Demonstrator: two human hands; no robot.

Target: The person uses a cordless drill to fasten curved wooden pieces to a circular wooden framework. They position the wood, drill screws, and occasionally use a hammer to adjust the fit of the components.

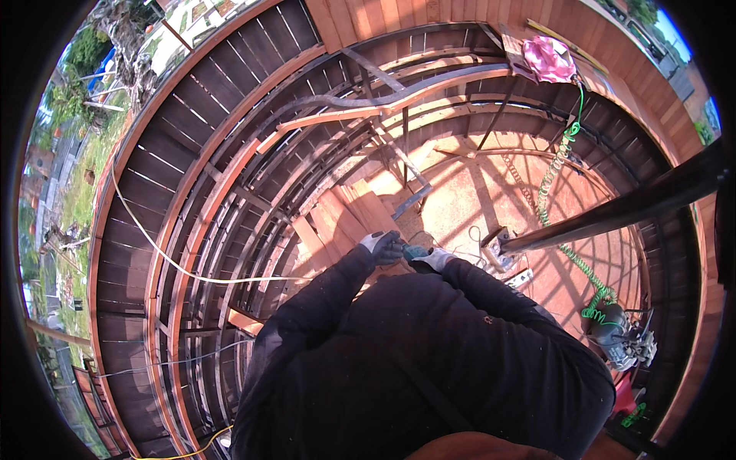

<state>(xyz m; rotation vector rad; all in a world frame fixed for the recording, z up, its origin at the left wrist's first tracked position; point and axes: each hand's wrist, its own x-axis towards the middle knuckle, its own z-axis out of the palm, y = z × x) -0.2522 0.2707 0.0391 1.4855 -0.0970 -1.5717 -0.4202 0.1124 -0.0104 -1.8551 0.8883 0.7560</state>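
Observation:
Both of my hands are gloved and close together in front of my body, above the floor far below. My left hand (384, 246), in a grey and white glove, has its fingers curled; what they hold, if anything, is too small to tell. Just to its right, my right hand (435, 260) is closed on a teal-green tool (415, 251), whose kind I cannot make out. The tool's front end points toward my left hand. Reddish wooden boards (341, 218) lie flat beyond my left hand.
Curved tiers of dark slats (184, 115) with wooden rims surround me. A black post (613, 211) slants in from the right. A coiled green hose (548, 192) runs to a compressor (619, 337). A power strip (520, 278), pink cloth (548, 60) and pale cable (176, 264) lie around.

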